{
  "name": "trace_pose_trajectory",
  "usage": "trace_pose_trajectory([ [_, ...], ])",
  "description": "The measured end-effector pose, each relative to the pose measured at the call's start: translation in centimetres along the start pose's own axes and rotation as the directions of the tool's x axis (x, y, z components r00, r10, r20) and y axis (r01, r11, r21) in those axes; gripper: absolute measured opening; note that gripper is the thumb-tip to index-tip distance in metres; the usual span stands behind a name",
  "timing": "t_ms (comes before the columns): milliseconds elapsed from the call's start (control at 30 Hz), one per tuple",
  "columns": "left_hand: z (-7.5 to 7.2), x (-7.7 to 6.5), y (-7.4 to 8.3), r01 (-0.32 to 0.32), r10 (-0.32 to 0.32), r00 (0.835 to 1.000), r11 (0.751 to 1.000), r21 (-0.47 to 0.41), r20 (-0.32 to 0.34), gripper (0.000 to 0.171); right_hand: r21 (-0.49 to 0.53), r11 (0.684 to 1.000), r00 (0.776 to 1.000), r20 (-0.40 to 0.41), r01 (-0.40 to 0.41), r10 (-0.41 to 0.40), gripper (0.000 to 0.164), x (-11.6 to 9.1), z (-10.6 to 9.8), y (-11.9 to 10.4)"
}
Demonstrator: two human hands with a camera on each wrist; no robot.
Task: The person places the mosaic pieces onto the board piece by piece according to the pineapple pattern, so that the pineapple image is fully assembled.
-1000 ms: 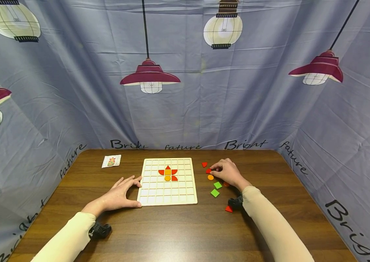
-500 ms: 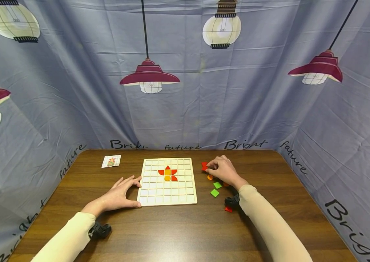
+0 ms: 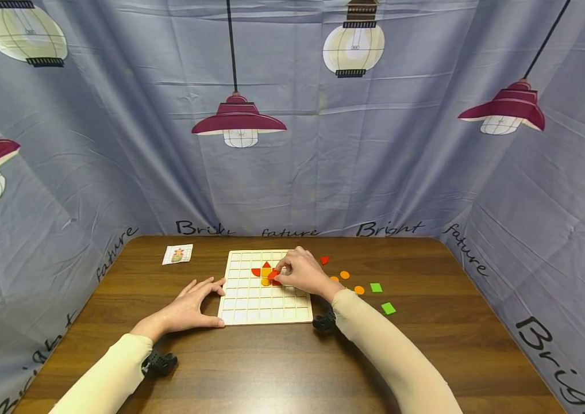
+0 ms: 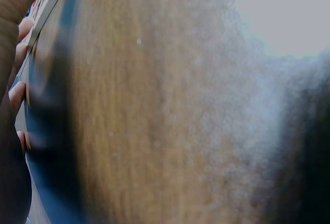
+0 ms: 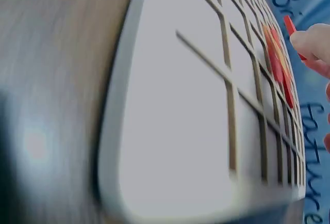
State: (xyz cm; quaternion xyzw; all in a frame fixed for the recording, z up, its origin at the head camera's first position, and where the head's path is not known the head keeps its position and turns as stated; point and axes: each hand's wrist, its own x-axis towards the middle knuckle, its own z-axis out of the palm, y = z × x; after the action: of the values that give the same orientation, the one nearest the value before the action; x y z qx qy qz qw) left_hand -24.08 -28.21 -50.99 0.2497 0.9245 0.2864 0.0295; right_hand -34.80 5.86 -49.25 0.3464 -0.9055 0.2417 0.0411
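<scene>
My right hand (image 3: 304, 271) pinches a small flat red piece (image 3: 272, 276) between thumb and fingertips, just over the white grid board (image 3: 261, 316). In the right wrist view the red piece (image 5: 290, 28) shows edge-on, tilted above the board. On the grid lie an orange square (image 3: 265, 272), an orange circle (image 3: 265, 282), a red triangle (image 3: 266, 264) and a red rounded piece (image 3: 256, 272); other red pieces are partly hidden by the right fingers. My left hand (image 3: 186, 309) rests at the board's left edge, thumb near the front corner and fingers spread along the side.
A small paper card (image 3: 177, 254) with a printed coloured pattern lies at the back left. Right of the board are a red piece (image 3: 324, 260), orange circles (image 3: 345, 275) and green squares (image 3: 376, 287) (image 3: 388, 309). My right forearm (image 3: 375, 339) covers part of the table there.
My right hand has moved left from the loose pieces to over the board, carrying a red piece. Green and orange pieces formerly behind the forearm now show. The left hand stays put.
</scene>
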Motion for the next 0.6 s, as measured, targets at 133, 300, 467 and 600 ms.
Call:
trace_pose_trajectory([
  [133,0.0,0.0,-0.1,-0.005,0.005,1.000,1.000,0.009,-0.006,0.065,-0.046,0.998,0.999,0.004,0.032,-0.032,0.014,1.1,1.3,-1.4],
  [300,0.0,0.2,-0.1,-0.010,0.010,1.000,1.000,0.001,-0.009,0.065,-0.055,0.998,0.999,0.017,0.042,-0.041,0.016,1.8,2.4,-2.3],
  [467,0.0,0.2,-0.1,-0.009,0.009,1.000,1.000,-0.005,-0.005,0.065,-0.069,0.997,0.999,0.022,0.034,-0.032,0.016,2.0,2.9,-2.6],
  [600,-0.1,0.1,-0.1,-0.007,0.007,1.000,1.000,-0.003,-0.002,0.064,-0.072,0.997,0.999,0.023,0.037,-0.036,0.015,2.2,3.1,-2.7],
])
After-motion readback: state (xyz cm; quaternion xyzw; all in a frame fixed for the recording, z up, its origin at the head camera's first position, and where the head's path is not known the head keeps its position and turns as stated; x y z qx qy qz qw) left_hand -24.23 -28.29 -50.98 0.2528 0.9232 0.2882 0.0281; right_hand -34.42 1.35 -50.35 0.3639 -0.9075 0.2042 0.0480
